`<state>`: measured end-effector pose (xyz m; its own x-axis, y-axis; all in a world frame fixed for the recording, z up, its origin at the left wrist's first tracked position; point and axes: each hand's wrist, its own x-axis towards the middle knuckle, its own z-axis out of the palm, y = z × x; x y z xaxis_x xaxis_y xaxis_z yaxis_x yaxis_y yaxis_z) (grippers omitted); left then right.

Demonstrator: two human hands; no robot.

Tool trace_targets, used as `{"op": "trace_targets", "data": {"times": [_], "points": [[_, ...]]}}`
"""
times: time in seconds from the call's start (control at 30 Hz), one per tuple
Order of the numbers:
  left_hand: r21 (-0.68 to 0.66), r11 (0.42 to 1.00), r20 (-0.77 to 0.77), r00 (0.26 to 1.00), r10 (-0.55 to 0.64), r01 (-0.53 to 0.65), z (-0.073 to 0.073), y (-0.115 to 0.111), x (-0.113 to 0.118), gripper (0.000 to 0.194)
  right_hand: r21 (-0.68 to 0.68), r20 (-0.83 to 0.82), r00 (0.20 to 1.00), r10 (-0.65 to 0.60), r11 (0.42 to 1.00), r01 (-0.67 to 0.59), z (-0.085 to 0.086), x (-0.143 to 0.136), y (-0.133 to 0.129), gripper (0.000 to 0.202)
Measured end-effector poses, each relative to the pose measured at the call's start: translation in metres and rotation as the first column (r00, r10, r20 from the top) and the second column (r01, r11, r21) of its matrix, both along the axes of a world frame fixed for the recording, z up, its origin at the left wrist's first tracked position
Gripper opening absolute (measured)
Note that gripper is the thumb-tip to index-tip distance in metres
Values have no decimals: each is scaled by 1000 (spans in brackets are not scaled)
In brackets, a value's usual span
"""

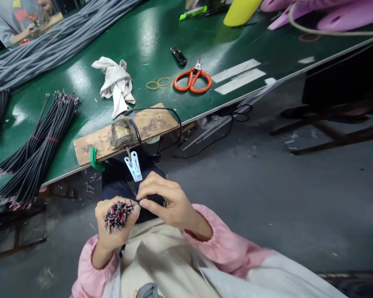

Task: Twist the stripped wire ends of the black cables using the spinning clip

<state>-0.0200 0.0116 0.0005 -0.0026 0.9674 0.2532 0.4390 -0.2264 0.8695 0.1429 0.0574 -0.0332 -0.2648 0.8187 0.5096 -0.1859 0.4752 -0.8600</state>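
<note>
My left hand (103, 223) is wrapped around a bundle of thin black cables (118, 216), whose red, white, green and black wire ends face up towards me. Close beside its thumb, my right hand (170, 200) pinches with thumb and forefinger at a wire end at the edge of the bundle; the exact contact is small and partly hidden. Just above my hands, a light blue clothespin (133, 166) sits on the shaft of a small motor (123, 132). That motor is fixed to a wooden board (157, 122) at the table edge, beside a green clamp (96, 159).
Banded black cable bundles (39, 153) lie left on the green table (146, 37). Further back are long grey cables (65, 45) and a co-worker's sleeve (0, 20). A white cloth (115, 82), rubber bands (158, 83), orange-handled scissors (192, 79) and a black cutter (178, 56) lie beyond the motor.
</note>
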Motion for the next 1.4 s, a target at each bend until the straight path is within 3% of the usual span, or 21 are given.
{"op": "trace_targets", "data": {"times": [0.1,0.23,0.33,0.4,0.47,0.57,0.63,0.7,0.73,0.8,0.83,0.9,1.0,1.03,1.17,1.4], "points": [[-53,995,71,995,-76,80,-1,4,-3,15,21,-26,1000,16,1000,-16,-3,-4,2,31],[-54,974,176,963,-206,219,-5,10,-7,9,-258,-253,964,85,954,-152,-8,-17,-1,43],[-56,990,176,977,-118,130,-7,10,-4,9,-353,-285,956,-68,935,-38,-9,-28,-8,40],[-60,998,129,992,-12,20,-7,8,0,10,-268,-212,952,-219,950,159,-8,-32,-12,32],[-60,996,77,994,73,-68,-7,5,4,11,-120,-144,919,-368,928,353,-8,-33,-12,22],[-81,992,53,994,97,-92,-6,6,4,11,74,-117,888,-445,888,454,-8,-31,-9,18],[-123,992,94,995,24,-12,-4,10,2,12,43,-149,935,-322,942,332,-9,-28,-5,22],[-161,982,161,984,-77,103,-2,16,-1,12,-148,-258,963,-79,988,41,-10,-25,-3,30],[-169,975,188,976,-111,144,-1,19,-3,11,-263,-339,940,42,955,-138,-11,-23,-2,36],[-164,972,212,968,-130,167,2,22,-3,10,-448,-473,859,196,786,-426,-13,-19,1,43],[-156,976,205,972,-118,152,3,22,-3,9,-520,-501,838,217,698,-492,-14,-17,3,45],[-137,986,166,984,-66,90,4,19,-2,10,-637,-461,870,173,618,-460,-15,-14,11,45],[-86,996,110,994,14,-4,6,14,1,10,-699,-346,936,70,646,-307,-11,-13,28,51],[-64,998,102,994,34,-28,6,13,1,10,-692,-345,935,81,651,-312,-8,-14,34,56],[-24,994,82,991,104,-103,8,14,2,9,-674,-446,878,176,580,-459,6,-26,52,60],[-67,994,81,992,92,-87,6,22,6,8,-681,-614,784,99,437,-588,11,-36,49,53]]}}
